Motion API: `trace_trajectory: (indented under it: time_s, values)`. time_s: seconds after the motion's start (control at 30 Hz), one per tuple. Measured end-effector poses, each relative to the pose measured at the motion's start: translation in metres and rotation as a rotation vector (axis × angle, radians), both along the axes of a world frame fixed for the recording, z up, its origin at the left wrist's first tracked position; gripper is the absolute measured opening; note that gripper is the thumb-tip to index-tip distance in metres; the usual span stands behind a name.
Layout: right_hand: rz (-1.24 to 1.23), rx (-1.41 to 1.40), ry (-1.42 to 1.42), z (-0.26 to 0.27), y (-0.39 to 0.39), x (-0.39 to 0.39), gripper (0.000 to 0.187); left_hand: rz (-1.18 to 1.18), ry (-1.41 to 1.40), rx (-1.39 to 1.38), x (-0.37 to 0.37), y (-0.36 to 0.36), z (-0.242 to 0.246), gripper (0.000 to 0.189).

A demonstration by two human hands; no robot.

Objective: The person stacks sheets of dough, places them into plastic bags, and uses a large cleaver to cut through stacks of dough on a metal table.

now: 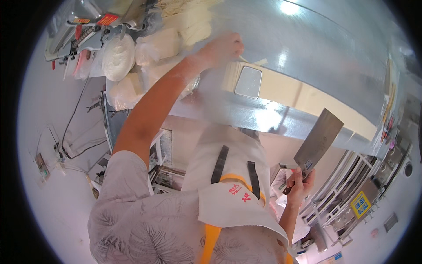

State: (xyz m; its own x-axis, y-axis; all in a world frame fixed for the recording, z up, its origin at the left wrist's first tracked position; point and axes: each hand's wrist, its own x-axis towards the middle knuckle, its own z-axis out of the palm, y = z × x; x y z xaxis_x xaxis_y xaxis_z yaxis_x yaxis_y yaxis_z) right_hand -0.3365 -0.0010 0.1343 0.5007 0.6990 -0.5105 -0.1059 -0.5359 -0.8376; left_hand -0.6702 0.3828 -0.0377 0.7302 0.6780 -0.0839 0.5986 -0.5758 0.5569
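My right hand (300, 184) grips the handle of a cleaver (318, 138), its broad blade raised at the front edge of the steel table (329, 49). Stretched over the table, my left hand (224, 49) has curled fingers just above thin dough strips (260, 62); whether it pinches any is unclear. A long pale dough sheet (306, 90) runs along the table, its left end cut into narrow strips (232, 76). On that end lies a flat metal plate (249, 82) with rounded corners. Beyond my left forearm is a heap of loose dough pieces (194, 26).
Left of my arm are a white powder-filled bowl (118, 57) and plastic-wrapped dough blocks (158, 46). A metal machine (108, 16) stands at the far left corner. Below right, a white metal rack (333, 191) is near the cleaver side. Cables (71, 148) hang at left.
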Motion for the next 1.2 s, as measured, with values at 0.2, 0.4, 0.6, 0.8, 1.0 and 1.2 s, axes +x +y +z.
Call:
trace_trajectory:
  time_s: [0.2, 0.4, 0.6, 0.8, 1.0, 1.2]
  values:
    - [-0.255, 0.007, -0.005, 0.007, -0.023, -0.021, 0.01, 0.527, 0.093, 0.162, -0.036, 0.07, 0.008, 0.03]
    - [-0.273, 0.042, 0.075, -0.002, -0.036, -0.019, 0.013, 0.165, -0.007, 0.512, -0.039, 0.014, 0.008, 0.059]
    - [-0.136, 0.082, 0.14, -0.02, -0.037, -0.025, 0.016, 0.16, -0.19, -0.085, 0.025, -0.105, 0.021, 0.109]
    - [-0.057, 0.034, 0.143, -0.03, -0.051, -0.04, 0.017, 0.233, -0.315, -0.103, 0.026, -0.117, -0.004, 0.107]
    - [-0.048, 0.038, 0.183, -0.044, -0.065, -0.053, 0.028, 0.2, -0.396, -0.004, 0.031, -0.117, -0.011, 0.101]
    - [-0.045, 0.049, 0.224, -0.046, -0.063, -0.067, 0.029, 0.171, -0.41, 0.05, 0.032, -0.114, -0.016, 0.1]
